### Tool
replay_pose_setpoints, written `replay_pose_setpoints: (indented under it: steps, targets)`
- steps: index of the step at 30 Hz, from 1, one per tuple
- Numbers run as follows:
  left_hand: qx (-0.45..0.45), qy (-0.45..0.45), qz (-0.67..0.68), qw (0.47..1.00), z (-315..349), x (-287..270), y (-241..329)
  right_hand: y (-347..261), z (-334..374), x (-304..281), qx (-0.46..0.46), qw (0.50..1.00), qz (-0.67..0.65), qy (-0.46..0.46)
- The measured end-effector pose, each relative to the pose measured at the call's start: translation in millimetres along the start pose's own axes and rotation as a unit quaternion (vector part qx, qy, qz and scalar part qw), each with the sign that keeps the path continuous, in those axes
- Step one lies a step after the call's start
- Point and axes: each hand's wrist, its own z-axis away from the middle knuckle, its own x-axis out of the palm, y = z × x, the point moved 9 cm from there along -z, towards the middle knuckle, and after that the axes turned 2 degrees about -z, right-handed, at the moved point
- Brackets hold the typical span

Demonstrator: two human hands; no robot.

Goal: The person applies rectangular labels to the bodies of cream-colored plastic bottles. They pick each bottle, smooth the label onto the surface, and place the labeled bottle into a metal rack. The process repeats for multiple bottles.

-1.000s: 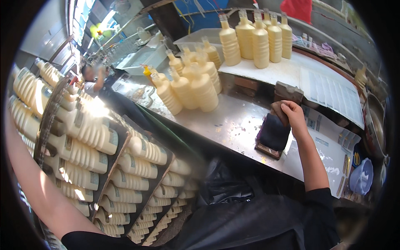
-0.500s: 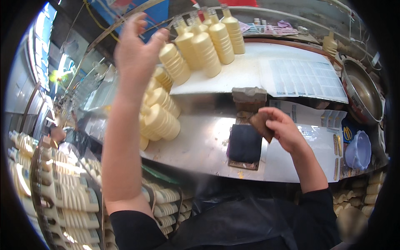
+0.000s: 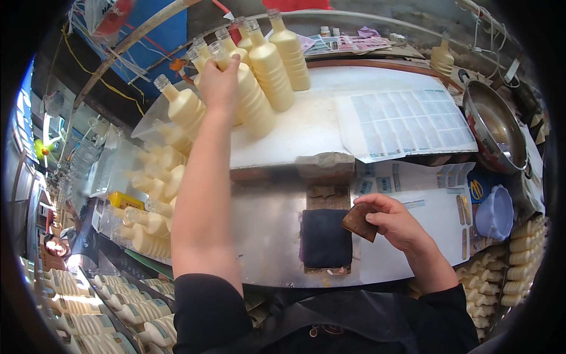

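My left hand [image 3: 219, 82] reaches up to a group of cream-coloured ribbed bottles [image 3: 274, 74] with clear threaded necks. Its fingers close round the neck of the front bottle [image 3: 253, 106], which stands upright on the white board [image 3: 312, 118]. In my right hand [image 3: 392, 224] is a flat brown scraper-like piece [image 3: 359, 222], pinched between thumb and fingers. Just left of that piece lies a folded dark cloth pad [image 3: 326, 239] on a small wooden board [image 3: 321, 193] on the metal worktop [image 3: 259, 236].
Printed label sheets [image 3: 413, 121] cover the board's right part. At the right are a metal pan [image 3: 498, 124], a lilac basin [image 3: 494, 213] and yellow-handled scissors [image 3: 476, 189]. More bottles [image 3: 150, 227] lie at the worktop's left edge, near a yellow container [image 3: 125, 200]. Another person [image 3: 82, 253] is far left.
My left hand has come down from mid-air onto the front bottle's neck. The camera view has shifted. My right hand still holds the brown piece beside the dark pad.
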Motion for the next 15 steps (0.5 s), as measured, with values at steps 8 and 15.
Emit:
replay_pose_setpoints:
  steps: [8, 15]
  targets:
    - [0.003, -0.193, 0.375, 0.907, 68.8, -44.5, 74.3, -14.6, -6.0, -14.5, -0.070, 0.991, 0.100, 0.048]
    - [-0.142, -0.397, 0.457, 0.783, 193.2, 31.2, 65.0, -26.3, -10.1, 36.1, -0.136, 0.959, 0.245, 0.044]
